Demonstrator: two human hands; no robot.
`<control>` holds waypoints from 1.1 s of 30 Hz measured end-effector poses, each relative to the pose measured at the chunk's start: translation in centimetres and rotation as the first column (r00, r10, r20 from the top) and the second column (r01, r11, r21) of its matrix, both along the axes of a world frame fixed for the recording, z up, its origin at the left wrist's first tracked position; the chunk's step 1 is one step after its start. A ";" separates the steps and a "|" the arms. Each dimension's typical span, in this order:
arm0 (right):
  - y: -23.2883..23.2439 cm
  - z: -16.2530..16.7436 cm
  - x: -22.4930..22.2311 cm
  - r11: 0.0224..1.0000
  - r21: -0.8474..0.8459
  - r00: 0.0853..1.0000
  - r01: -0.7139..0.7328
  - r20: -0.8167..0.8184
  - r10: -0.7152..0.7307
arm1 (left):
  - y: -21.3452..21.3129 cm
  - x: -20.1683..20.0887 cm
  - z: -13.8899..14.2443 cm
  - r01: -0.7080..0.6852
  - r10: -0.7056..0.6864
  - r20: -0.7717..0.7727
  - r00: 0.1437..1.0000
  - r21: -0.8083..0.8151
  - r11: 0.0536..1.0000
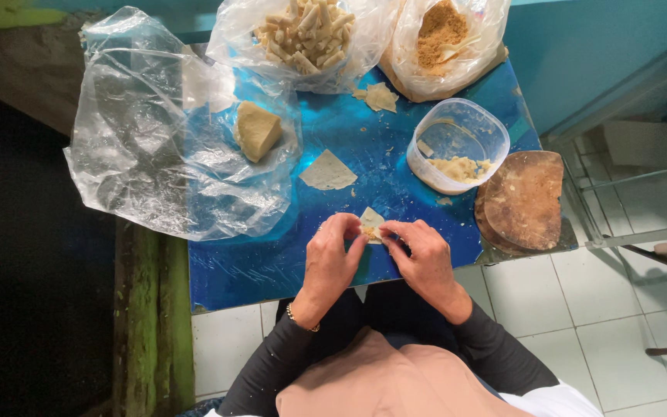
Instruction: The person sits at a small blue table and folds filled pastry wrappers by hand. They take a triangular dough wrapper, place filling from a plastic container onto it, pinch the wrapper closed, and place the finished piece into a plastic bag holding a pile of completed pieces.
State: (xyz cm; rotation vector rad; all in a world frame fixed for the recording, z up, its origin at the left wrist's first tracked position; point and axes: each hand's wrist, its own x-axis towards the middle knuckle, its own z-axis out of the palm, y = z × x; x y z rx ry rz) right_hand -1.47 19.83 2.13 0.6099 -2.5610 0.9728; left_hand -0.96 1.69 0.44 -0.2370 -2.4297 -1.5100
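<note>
— Right, hands first?

— Both at the near edge of the blue table (287, 270), close together. Left hand (332, 259) pinching the left side of a small pastry sheet (370, 222) w/ thumb and fingers. Right hand (424, 259) gripping the other side, fingers curled over the edge. Sheet partly folded, bit of filling showing at the bottom corner, held just above or on the tabletop; can't tell which.

— Anything on the wrist?

— Thin bracelet (300, 318) on the left wrist, dark sleeves on both arms.

— Other stuff nearby?

— Just beyond the hands, a second flat pastry sheet (327, 171), lying loose on the table, apart from both hands. Further left, a wedge of dough (256, 130) sitting on a big crumpled clear plastic bag (140, 147). To the right, a round clear plastic tub (457, 143) w/ pale crumbly filling in the bottom. Beside the tub, touching or nearly so, a round wooden board (525, 199) hanging over the table's right corner.

— And at the far edge?

— Two open plastic bags. One w/ finished rolled sticks (303, 35), piled up. Other w/ brownish crumbs (440, 31) and what looks like a spoon, too small to be sure. Between them, lower down, a small scrap of pastry (380, 96) on the blue surface.

— Floor?

— White tiles (580, 309) under and right of the table.
</note>
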 end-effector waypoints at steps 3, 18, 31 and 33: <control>0.1 0.0 -0.1 1.000 0.011 1.000 -0.017 -0.004 0.017 | -0.1 0.0 -0.4 0.052 -0.053 -0.074 0.996 -0.022 0.998; 0.4 0.0 -1.4 0.907 0.372 0.933 -0.196 -0.214 0.290 | -1.2 -0.9 -1.3 0.214 -0.215 -0.066 0.974 -0.022 0.976; 0.5 -0.3 -7.9 0.931 -0.049 0.826 -0.362 0.446 0.345 | -1.0 -2.2 -1.4 0.074 -0.072 0.016 0.997 -0.240 0.968; 0.3 -0.1 -7.5 0.948 -0.060 0.823 -0.313 0.482 0.302 | -1.2 -2.9 -1.2 0.108 -0.088 0.102 0.991 -0.208 0.972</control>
